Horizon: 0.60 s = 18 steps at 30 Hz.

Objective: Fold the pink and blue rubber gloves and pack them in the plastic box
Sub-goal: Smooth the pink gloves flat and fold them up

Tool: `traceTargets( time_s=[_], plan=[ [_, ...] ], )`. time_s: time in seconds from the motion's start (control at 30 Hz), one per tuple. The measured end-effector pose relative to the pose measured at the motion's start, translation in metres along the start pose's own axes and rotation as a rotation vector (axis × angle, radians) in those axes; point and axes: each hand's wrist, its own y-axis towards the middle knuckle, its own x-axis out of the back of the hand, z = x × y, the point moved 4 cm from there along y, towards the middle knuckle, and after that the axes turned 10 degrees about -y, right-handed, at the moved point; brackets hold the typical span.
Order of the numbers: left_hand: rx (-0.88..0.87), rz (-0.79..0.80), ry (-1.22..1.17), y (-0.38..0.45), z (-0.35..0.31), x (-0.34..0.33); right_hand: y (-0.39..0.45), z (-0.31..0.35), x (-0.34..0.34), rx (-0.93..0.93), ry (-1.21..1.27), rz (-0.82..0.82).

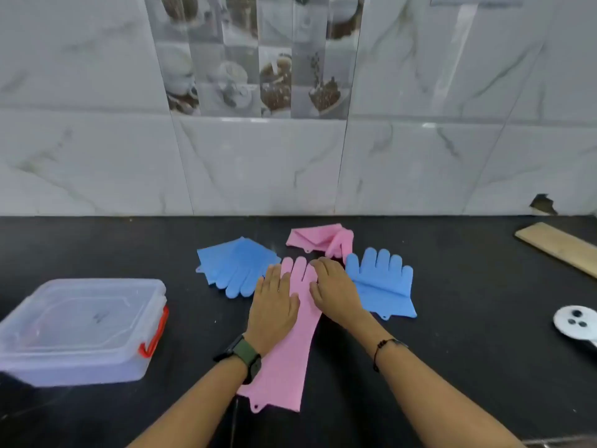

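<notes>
Fingers of the left hand were laid flat and spread on the long pink glove, nothing being gripped; those of the right hand were likewise extended and pressed down on the glove's finger end, with no grasp closed around it. The glove was stretched out on the tabletop directly under both palms, its long axis running from the cuff near the body up to the fingertips away from it, tilted slightly rightward at the far end. The cuff end lay free, below the left wrist and nearer that hand. A fold along this axis, cuff to fingertips, was judged to be the coming move.

A second pink glove, already folded, was seen just beyond the hands. One blue glove lay folded to the left, and another blue glove lay to the right, spread with one corner turned over. The box stood well to the left, nearer the left hand, its lid apparently shut and nothing yet packed that could be made out.
</notes>
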Motion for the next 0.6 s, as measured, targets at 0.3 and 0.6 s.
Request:
traceTargets(
  time_s=[0.3,0.6],
  plan=[
    [0.043,0.161,0.118,-0.024,0.016,-0.027,-0.009,0.019,-0.053,-0.047,-0.096,0.256],
    [0.067,0.189,0.178,-0.025,0.013,-0.032,-0.01,0.019,-0.063,-0.124,-0.103,0.332]
  ],
)
